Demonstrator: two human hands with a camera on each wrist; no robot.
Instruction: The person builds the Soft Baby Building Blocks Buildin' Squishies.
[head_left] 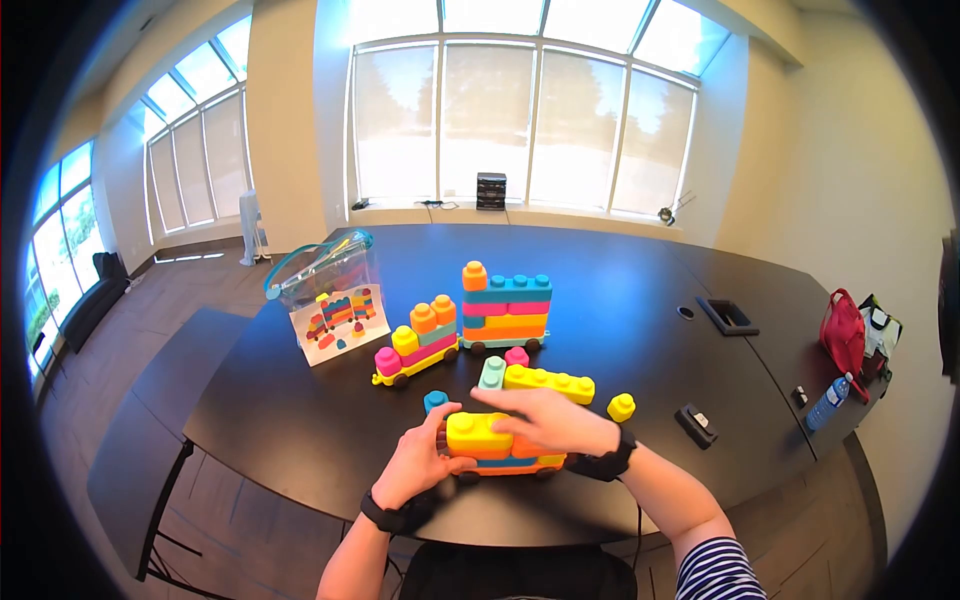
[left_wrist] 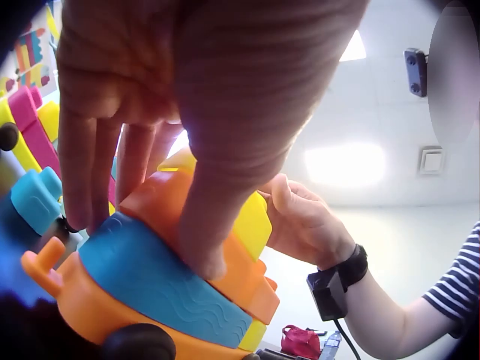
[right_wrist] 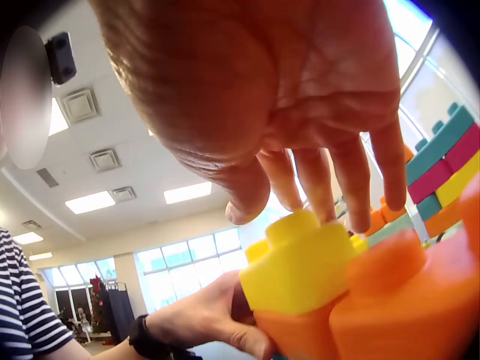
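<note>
My left hand (head_left: 410,466) grips the left end of an orange-based block wagon (left_wrist: 202,334) near the table's front edge. In the left wrist view, its thumb lies across orange and blue blocks (left_wrist: 142,259), with the fingers round the far side. On top of the wagon is a yellow block (head_left: 472,431). Over the wagon's right part reaches my right hand (head_left: 555,422), fingers extended; in the right wrist view they stretch over the yellow block (right_wrist: 296,270), holding nothing visible. An orange block (right_wrist: 405,300) sits beside it.
Behind my hands lie a long yellow block (head_left: 550,383), a mint block (head_left: 492,373), a pink one (head_left: 517,357) and a blue one (head_left: 435,401). A yellow block (head_left: 621,407) lies right. Two block wagons (head_left: 420,345) (head_left: 507,310) and a clear bag (head_left: 335,300) stand farther back.
</note>
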